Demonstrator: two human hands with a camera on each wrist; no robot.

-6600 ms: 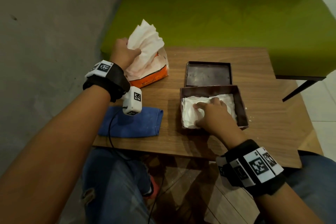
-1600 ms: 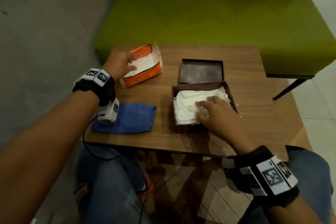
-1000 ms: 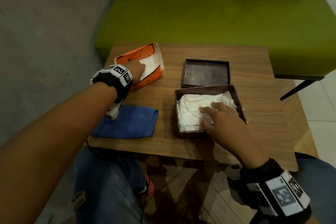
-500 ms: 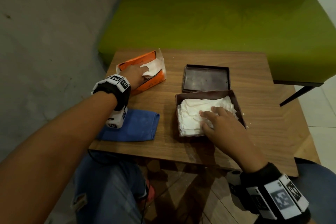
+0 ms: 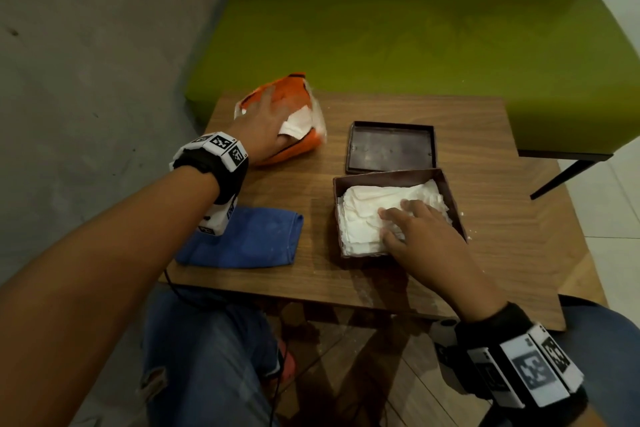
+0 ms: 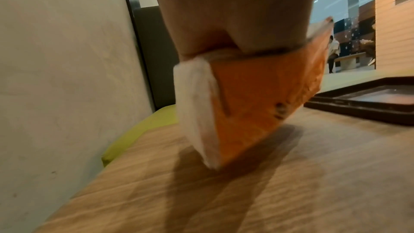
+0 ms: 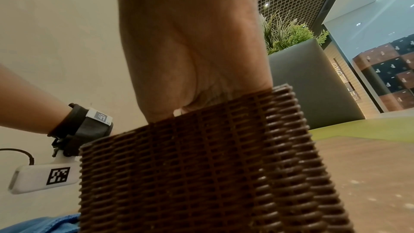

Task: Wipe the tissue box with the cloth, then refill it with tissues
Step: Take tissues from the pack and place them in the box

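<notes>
From the head camera, the left hand (image 5: 265,128) is on the orange plastic tissue pack (image 5: 304,146) at the table's far left, thumb tucked under a white sheet at the opening, fingers spread over the top, so it grips the pack. The right hand (image 5: 420,236) lies flat, fingers relaxed, on the white stack of tissues (image 5: 367,215) in the brown woven tissue box (image 5: 446,184), which sits on the wooden table (image 5: 502,218) just in front of its dark lid (image 5: 391,146). The folded blue cloth (image 5: 249,236) rests near the front-left edge (wiping looks finished). On the left wrist view, the pack (image 6: 257,102) is tilted up off the table, so I'd steady it before pulling more sheets. On the right wrist view, the palm (image 7: 190,50) dips behind the box's woven wall (image 7: 201,174); keep pressing evenly so the next layer goes in flat.
</notes>
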